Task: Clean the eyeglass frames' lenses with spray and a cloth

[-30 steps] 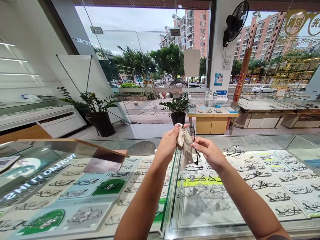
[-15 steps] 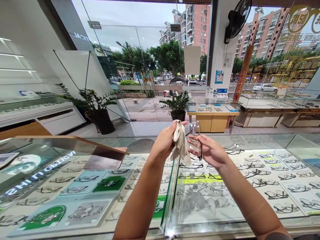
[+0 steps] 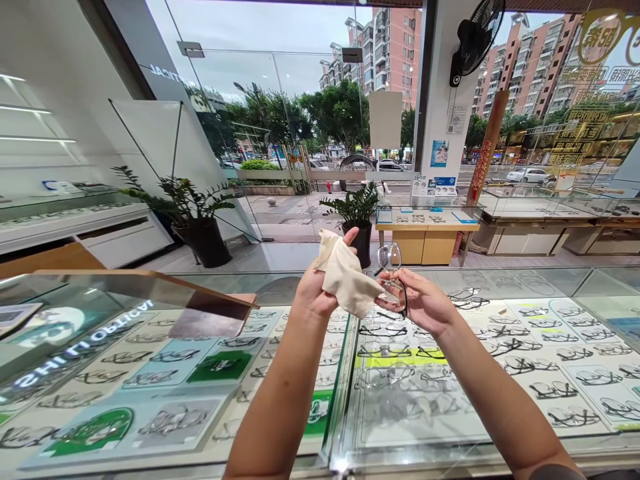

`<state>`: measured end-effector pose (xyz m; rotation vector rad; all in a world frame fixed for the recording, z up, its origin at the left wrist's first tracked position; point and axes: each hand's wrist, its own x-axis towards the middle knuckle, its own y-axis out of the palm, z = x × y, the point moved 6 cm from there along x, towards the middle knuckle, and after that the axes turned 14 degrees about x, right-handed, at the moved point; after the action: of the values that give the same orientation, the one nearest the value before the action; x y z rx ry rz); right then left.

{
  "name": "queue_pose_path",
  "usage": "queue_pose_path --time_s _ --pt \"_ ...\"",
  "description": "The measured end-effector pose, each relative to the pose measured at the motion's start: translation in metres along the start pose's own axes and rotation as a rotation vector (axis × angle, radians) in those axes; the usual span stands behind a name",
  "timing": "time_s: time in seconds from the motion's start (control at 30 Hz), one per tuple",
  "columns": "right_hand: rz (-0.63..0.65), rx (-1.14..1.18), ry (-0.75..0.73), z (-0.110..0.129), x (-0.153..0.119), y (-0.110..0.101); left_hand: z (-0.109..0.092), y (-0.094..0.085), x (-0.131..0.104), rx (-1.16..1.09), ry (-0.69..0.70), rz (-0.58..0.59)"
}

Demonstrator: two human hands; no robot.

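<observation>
A cream cloth lies spread over the palm of my left hand, its lower right corner hanging beside the glasses. The thumb or a finger of that hand points up past the cloth, and the other fingers are mostly hidden under it. My right hand pinches a pair of clear-lensed glasses with dark temples. The glasses are held upright above the display case, with one lens over the fingers and the other partly behind them.
Below my arms stands a glass display case with rows of eyeglasses. A slanted brown-edged panel rises at left. Beyond are potted plants, a small wooden display counter, glass doors and a wall fan.
The cloth, bunched between my left fingers before, is now opened out over the hand. My left hand has turned palm up and shifted slightly left. The glasses stay nearly in place.
</observation>
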<state>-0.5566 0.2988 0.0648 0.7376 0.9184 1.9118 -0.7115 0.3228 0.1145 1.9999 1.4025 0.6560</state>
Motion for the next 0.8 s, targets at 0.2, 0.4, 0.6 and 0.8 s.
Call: queue_pose_path --time_s 0.2,0.4,0.6,0.8 --pt "0.054 0.044 0.016 0.001 -0.005 0.010 -0.004 0.002 0.000 -0.149 0.074 -0.028" --pt "0.097 0.075 0.006 -0.003 -0.010 0.022 -0.011 0.005 -0.004 -0.262 0.178 -0.042" --pt "0.070 0.061 -0.061 -0.006 -0.009 0.021 -0.007 0.007 -0.009 -0.210 0.197 -0.019" --pt "0.070 0.039 -0.065 -0.014 -0.007 0.021 -0.005 -0.001 -0.009 -0.186 0.192 -0.129"
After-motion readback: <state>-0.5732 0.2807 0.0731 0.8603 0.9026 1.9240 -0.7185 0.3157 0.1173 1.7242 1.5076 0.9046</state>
